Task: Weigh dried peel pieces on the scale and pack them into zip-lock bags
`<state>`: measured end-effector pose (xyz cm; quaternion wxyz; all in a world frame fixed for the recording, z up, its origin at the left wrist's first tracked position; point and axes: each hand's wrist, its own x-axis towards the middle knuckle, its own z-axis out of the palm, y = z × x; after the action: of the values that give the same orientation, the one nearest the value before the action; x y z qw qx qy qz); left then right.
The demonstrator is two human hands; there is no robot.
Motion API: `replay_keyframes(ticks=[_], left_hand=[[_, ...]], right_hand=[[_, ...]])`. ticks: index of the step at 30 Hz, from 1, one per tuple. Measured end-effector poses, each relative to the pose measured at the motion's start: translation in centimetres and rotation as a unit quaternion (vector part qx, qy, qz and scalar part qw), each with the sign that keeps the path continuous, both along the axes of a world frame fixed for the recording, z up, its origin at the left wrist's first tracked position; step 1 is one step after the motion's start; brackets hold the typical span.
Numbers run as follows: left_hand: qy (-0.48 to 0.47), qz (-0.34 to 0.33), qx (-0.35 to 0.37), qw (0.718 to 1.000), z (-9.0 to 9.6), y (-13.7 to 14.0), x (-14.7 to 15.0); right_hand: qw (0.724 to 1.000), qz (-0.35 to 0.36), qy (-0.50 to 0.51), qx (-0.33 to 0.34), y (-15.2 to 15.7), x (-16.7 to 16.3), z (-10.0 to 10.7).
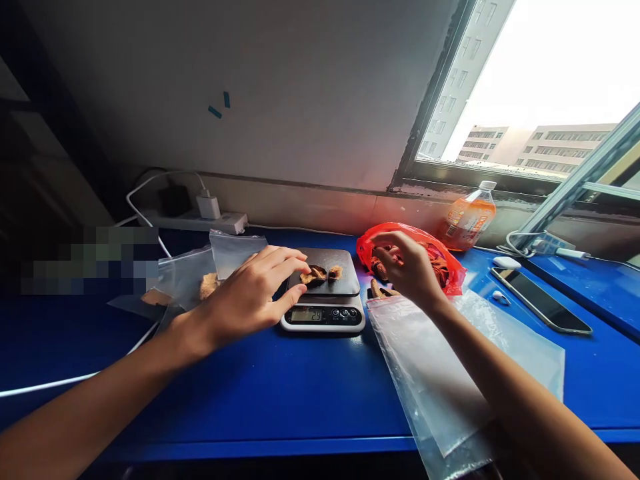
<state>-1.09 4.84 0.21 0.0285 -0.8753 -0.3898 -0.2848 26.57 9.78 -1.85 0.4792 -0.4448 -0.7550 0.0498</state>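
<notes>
A kitchen scale (pixel 323 316) with a metal plate stands on the blue table, its display lit and reading what looks like 23. Two brown, dried-looking pieces rest on the plate, a larger dark one (pixel 314 276) and a smaller one (pixel 335 273). My left hand (pixel 257 287) is at the plate's left edge, thumb and fingers apart beside the larger piece. Over the red plastic bag (pixel 453 270) hangs my right hand (pixel 407 263), fingers bent but apart. Reddish-brown dried pieces (pixel 440 267) lie inside the bag, partly hidden by that hand.
Clear zip bags (pixel 450 373) lie under my right forearm, overhanging the table's front edge. More zip bags (pixel 235 250), some holding brown pieces, are on the left. A drink bottle (pixel 469 217), phone (pixel 543 300), earbud (pixel 501 298) and its case (pixel 507 263) are right; a power strip (pixel 220 222) stands behind.
</notes>
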Motion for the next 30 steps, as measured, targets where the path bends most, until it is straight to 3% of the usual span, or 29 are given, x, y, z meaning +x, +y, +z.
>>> replay_keyframes(ticks=[2,5,9,15,20,30], left_hand=[[0.001,-0.003,0.003,1.000,0.0,0.0,0.0],[0.004,-0.007,0.002,1.000,-0.2,0.2,-0.1],[0.000,-0.010,-0.002,1.000,-0.3,0.3,-0.2],[0.003,-0.013,0.006,1.000,-0.3,0.2,-0.3],[0.000,-0.015,0.009,1.000,-0.4,0.3,-0.5],[-0.014,-0.008,0.019,1.000,0.3,0.2,-0.7]], right_hand=[[0.994,-0.093,0.003,0.056,0.2,1.4,0.2],[0.981,-0.175,0.002,0.077,0.6,3.1,0.1],[0.981,-0.181,-0.001,0.065,1.2,4.0,-0.4],[0.974,-0.185,0.022,0.132,2.1,4.4,-1.2],[0.966,-0.211,0.016,0.146,2.3,4.7,-1.2],[0.964,-0.253,-0.007,0.085,3.1,6.2,-1.1]])
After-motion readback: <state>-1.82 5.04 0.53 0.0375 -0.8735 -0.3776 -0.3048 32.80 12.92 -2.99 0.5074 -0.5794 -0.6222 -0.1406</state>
